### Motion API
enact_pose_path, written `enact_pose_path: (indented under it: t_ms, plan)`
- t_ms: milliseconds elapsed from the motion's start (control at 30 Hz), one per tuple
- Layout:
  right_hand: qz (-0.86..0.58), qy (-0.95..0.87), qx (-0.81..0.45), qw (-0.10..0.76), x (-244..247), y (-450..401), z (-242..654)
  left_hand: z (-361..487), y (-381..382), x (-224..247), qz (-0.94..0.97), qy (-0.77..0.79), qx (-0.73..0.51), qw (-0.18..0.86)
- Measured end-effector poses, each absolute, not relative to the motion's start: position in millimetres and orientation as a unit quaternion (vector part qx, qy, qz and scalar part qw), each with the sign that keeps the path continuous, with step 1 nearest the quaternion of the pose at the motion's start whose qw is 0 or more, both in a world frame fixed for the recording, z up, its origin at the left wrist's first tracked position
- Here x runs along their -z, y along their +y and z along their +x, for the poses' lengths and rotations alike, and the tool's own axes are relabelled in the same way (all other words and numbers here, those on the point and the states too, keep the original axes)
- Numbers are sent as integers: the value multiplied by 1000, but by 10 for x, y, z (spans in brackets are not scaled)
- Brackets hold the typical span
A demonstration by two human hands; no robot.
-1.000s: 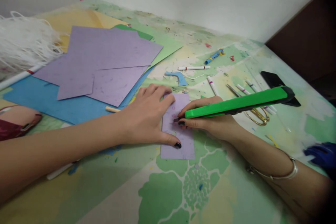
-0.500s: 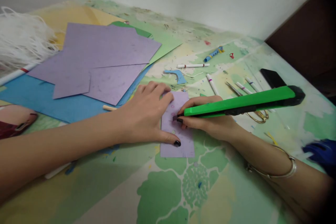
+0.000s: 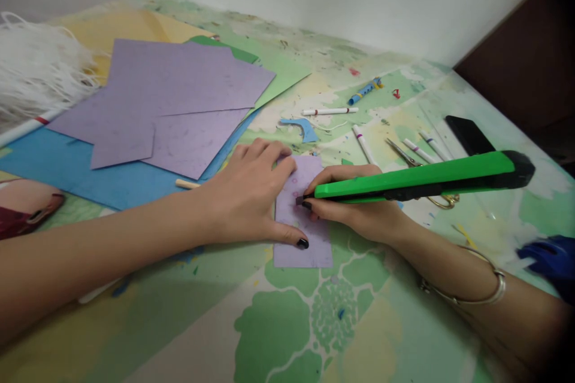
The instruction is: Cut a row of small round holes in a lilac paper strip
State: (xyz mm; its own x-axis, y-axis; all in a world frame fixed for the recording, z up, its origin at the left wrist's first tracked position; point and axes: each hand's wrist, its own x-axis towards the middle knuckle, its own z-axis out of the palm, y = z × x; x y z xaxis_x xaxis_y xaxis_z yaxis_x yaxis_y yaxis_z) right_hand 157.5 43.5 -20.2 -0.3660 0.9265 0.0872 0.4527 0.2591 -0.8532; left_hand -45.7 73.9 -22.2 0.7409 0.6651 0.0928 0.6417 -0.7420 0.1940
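Note:
A small purple paper rectangle with small drawn circles lies on the patterned tablecloth in front of me. My left hand rests over its left side, fingers spread, with the thumb lying on the paper. In my right hand is a green utility knife, gripped close to its blade end. The knife slants up to the right, and its short dark blade touches the paper near the middle, among the circles. My left palm covers part of the paper's left edge.
Large purple sheets overlap blue paper at left, beside white string. Markers, a blue paper scrap, gold-handled scissors, a black phone-like object and a dark blue object lie right.
The back end of the utility knife has swung slightly to the right and down, while its blade stays at nearly the same spot. My left hand keeps its place on the paper.

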Motion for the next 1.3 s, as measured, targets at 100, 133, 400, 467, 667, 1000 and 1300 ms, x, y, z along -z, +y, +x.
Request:
enact_pose_path:
  t_ms: [100, 133, 400, 467, 667, 1000, 1300]
  plan:
    - [-476, -726, -388, 308, 202, 434, 1574, -458, 739, 221, 930, 350, -80, 77]
    - [-477, -727, -386, 308, 200, 435, 1572, -457, 738, 220, 930, 350, -81, 79]
    - [-491, -743, -337, 305, 173, 399, 1519, -456, 746, 221, 930, 348, -90, 75]
    - [-502, -740, -328, 305, 178, 375, 1500, -450, 742, 219, 930, 348, -91, 70]
    - [-513, -623, -456, 375, 246, 372, 1533, -423, 682, 170, 928, 362, -83, 37]
    - [-483, -617, -468, 408, 214, 432, 1599, -558, 565, 105, 918, 394, -38, 22]
    - [-497, -663, -446, 339, 223, 449, 1615, -500, 618, 185, 929, 361, -83, 14]
